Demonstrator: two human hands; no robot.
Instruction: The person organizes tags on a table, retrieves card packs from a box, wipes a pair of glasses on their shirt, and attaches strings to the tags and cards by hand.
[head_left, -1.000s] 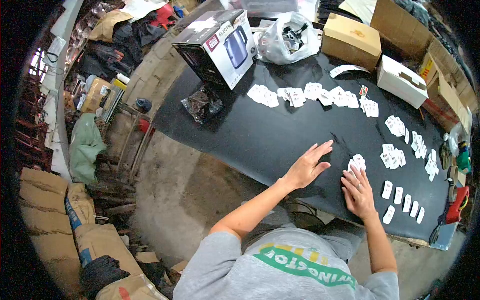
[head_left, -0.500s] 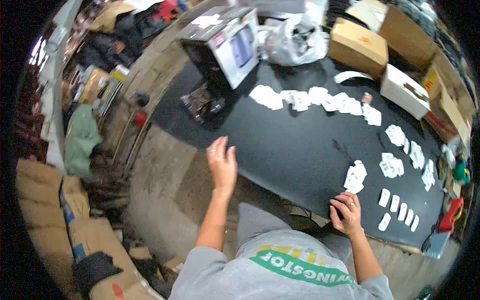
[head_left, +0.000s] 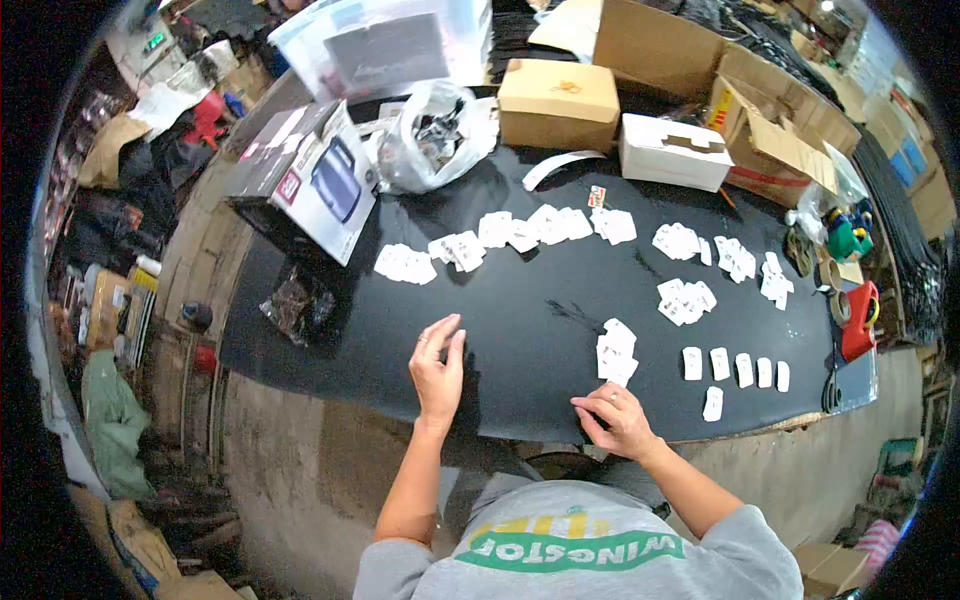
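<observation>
My left hand hovers over the front of the black table, its thumb and fingers apart and nothing visible between them. Close to the front edge, my right hand has loosely bent fingers with a gap at the thumb. I see nothing held in it. Just beyond its fingers lies a small pile of white tags, with thin black strings beside it. To the right, several single white tags lie spaced in a row, with one tag below them.
Overlapping white tags stretch across the table. A kettle box, plastic bag, brown box and white box stand behind. A crumpled clear packet lies left; scissors and a red tape dispenser lie right.
The camera view has swung to the right. My left hand has moved from beside the table's edge to above the tabletop. My right hand stays near the same tag pile.
</observation>
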